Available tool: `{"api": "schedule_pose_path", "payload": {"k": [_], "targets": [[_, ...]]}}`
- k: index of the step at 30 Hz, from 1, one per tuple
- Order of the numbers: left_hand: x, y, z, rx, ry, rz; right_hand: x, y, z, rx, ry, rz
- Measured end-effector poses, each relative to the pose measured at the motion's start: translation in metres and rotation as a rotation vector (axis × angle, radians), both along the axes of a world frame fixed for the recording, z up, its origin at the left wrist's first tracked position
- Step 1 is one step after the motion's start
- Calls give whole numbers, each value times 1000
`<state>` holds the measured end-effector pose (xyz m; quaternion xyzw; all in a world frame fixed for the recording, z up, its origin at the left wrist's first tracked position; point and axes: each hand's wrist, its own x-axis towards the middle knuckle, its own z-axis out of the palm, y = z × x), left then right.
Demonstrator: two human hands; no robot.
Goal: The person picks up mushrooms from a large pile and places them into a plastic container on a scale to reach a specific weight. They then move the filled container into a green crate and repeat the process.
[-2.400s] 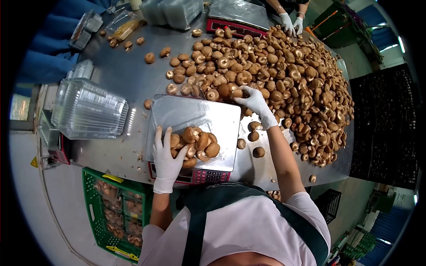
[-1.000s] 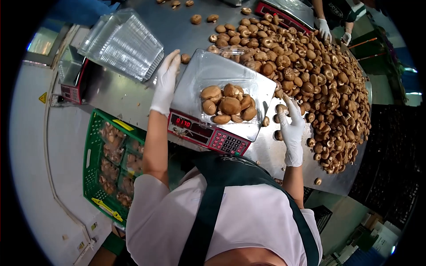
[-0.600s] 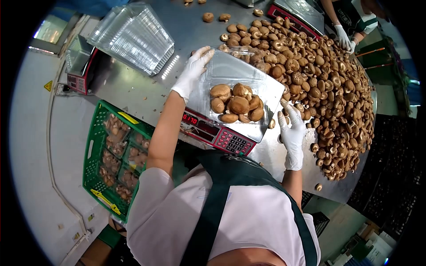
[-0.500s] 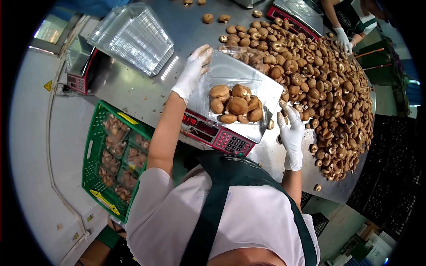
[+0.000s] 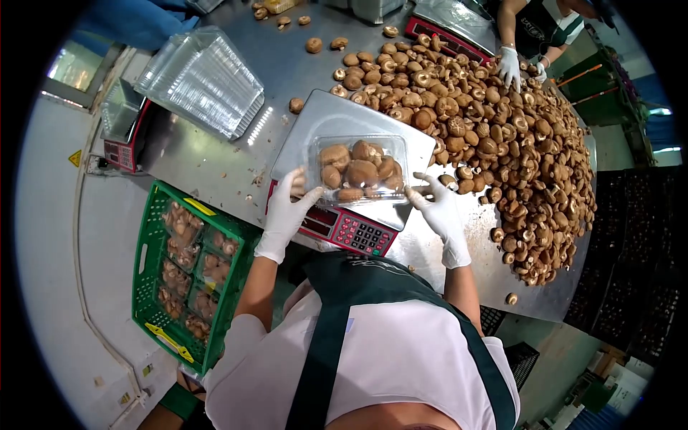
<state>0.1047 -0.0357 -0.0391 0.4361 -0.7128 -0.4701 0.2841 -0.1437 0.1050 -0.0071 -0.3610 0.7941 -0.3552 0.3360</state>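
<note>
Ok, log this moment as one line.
clear tray: apparently closed, on scale, mushrooms inside | left hand: at its left side | right hand: at its right side | grip: unclear

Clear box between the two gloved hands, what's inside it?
Brown mushrooms show through the clear box, several caps up. They hide much of its floor, and anything under the top ones can't be seen.

Shiitakes (image 5: pixel 360 173) are all warm brown and cream, gloves (image 5: pixel 284 223) plain white, scale (image 5: pixel 322 122) silver on red, apron (image 5: pixel 362 279) dark green, tee (image 5: pixel 401 351) white, crate (image 5: pixel 143 283) bright green with yellow handles (image 5: pixel 170 342).
</note>
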Motion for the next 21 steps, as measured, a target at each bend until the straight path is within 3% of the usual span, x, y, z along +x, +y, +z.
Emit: {"api": "schedule_pose_path", "payload": {"k": [2,3,5,10,14,17,18,20,21], "targets": [[9,0,-7,519,22,-40,0,-1,-7,-14,-224,-27],[8,3,-3,514,30,-36,-4,-1,-13,-18,-217,-21],[6,8,6,632,57,-111,-10,1,-27,-67,-556,-55],[1,17,-3,647,243,-72,-7,7,-35,-148,-693,-23],[4,26,-21,544,278,-83,0,20,-62,-253,-499,34],[6,40,-43,240,290,-49,6,31,-70,-369,-81,77],[9,43,-40,239,294,-40,8,33,-66,-368,-81,87],[16,46,-34,-77,90,-42,13,37,-54,-556,269,245],[19,44,-35,-206,145,-80,12,35,-48,-612,381,303]]}}
